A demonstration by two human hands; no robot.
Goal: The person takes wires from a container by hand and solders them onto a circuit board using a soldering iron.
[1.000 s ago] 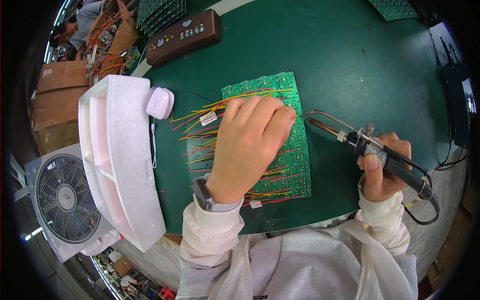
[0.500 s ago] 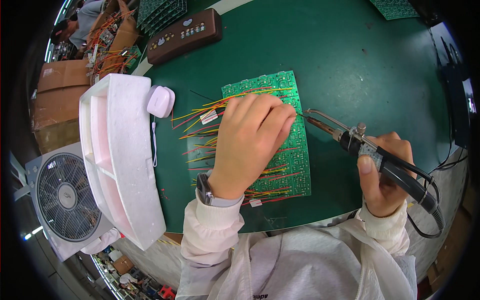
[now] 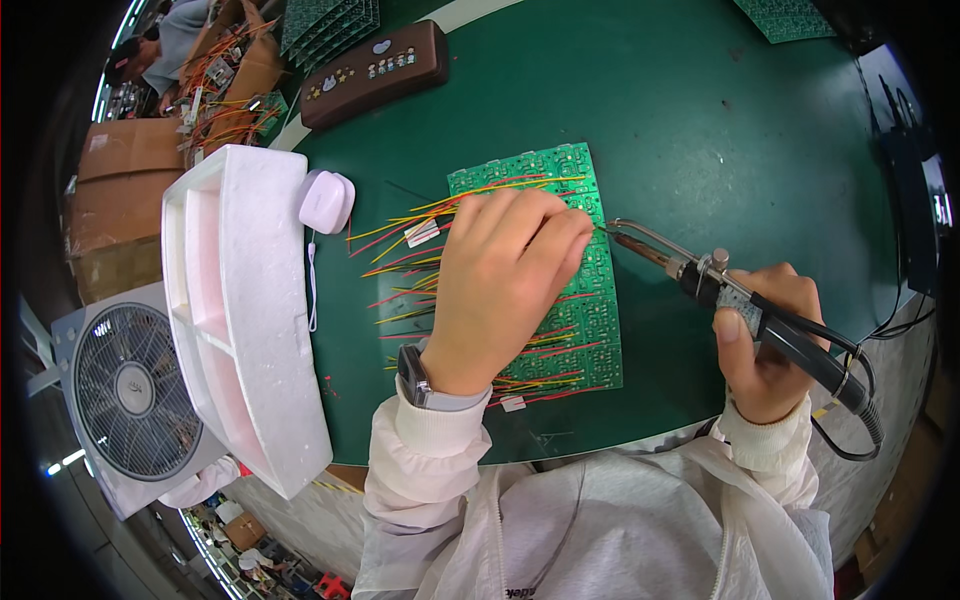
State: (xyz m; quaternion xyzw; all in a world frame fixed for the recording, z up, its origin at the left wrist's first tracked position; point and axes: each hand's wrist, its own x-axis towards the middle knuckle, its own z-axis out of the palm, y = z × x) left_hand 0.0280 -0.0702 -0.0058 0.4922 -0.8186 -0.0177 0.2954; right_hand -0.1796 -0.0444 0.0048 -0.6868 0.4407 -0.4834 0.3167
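A green circuit board lies on the bench, with red, yellow and black wires across it and past its left edge. My left hand rests over the board, thumb and fingers pinched at its upper right side. A thin wire seems to be in that pinch, though the fingertips mostly hide it. My right hand is closed round the handle of a soldering iron that has a bent metal tube beside its tip. The tip points left at the board's right edge, just beside my left fingertips.
A white foam tray with compartments stands left, beside a lilac case with a strap. A brown pencil case and stacked circuit boards lie at the back left. A fan and cardboard boxes stand beyond the tray.
Almost nothing differs. The view has shifted slightly, and both hands keep their hold, the iron's tip staying by my left fingertips.
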